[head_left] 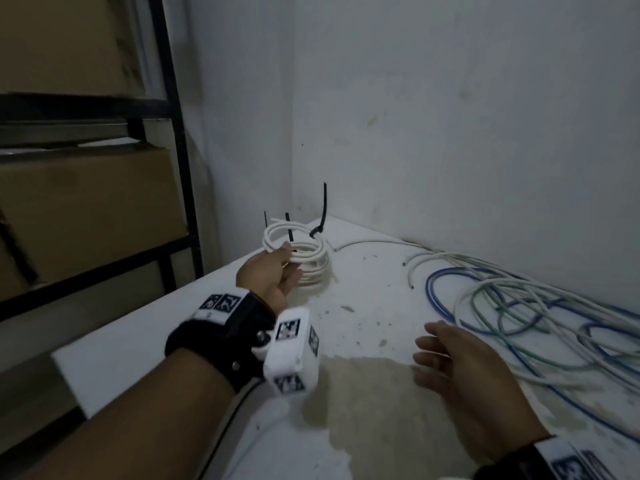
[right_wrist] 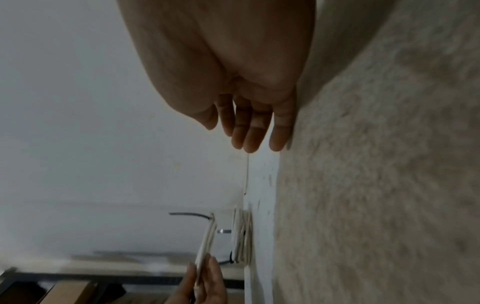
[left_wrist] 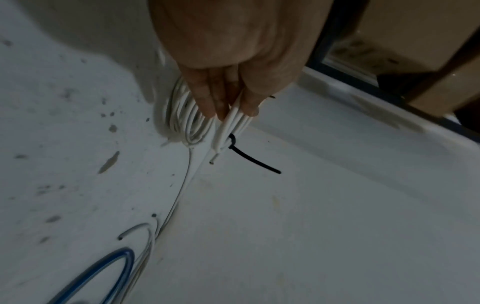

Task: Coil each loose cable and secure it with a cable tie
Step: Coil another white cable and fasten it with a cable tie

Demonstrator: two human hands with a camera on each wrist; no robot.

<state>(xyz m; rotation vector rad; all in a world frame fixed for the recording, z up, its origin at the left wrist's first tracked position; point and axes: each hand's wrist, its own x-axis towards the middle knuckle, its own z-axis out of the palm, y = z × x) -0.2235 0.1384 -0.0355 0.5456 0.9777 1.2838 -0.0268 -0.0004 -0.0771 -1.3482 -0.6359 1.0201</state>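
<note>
My left hand (head_left: 273,275) pinches a small white cable coil (head_left: 277,233) and holds it just above the white table (head_left: 363,292), near the far corner. A black cable tie (head_left: 324,209) binds the coil's far side and its tail points up. In the left wrist view my fingers (left_wrist: 215,98) clamp the coil's strands (left_wrist: 233,123), with the tie (left_wrist: 252,160) beyond them. A second white coil (head_left: 313,268) lies on the table right under it. My right hand (head_left: 450,362) hovers open over the table, holding nothing.
Loose blue, green and white cables (head_left: 519,323) sprawl along the wall at the right. A black metal shelf with cardboard boxes (head_left: 86,209) stands to the left of the table. A large brownish stain (head_left: 374,403) covers the near tabletop.
</note>
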